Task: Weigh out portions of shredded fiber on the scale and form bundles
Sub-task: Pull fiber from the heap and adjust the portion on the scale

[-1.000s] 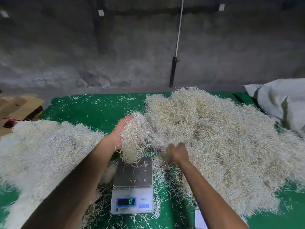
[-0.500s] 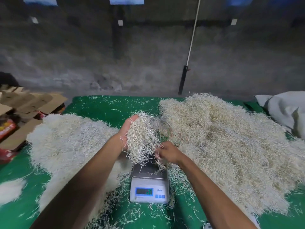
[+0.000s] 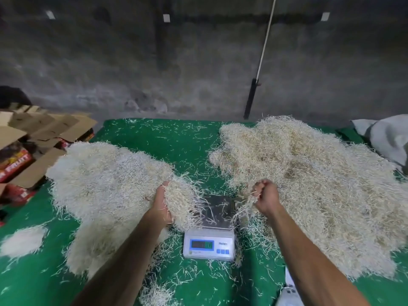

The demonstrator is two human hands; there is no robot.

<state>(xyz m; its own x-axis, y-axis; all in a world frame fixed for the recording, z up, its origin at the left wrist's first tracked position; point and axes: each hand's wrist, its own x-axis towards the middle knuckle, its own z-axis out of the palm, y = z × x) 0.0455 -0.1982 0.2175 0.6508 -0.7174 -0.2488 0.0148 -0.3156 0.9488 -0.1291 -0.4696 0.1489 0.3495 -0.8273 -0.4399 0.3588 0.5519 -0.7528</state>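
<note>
Left hand [image 3: 162, 205] cups a portion of shredded fiber [image 3: 183, 202] just left of the digital scale [image 3: 209, 236]; right hand [image 3: 266, 195] clenches a few strands [image 3: 245, 206] beside the scale's right edge, on the green desk [image 3: 167, 140]

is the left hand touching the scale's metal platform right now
Apart. The head view shows the left hand holding a clump of fiber beside the scale, with strands and a gap between hand and platform.
</note>
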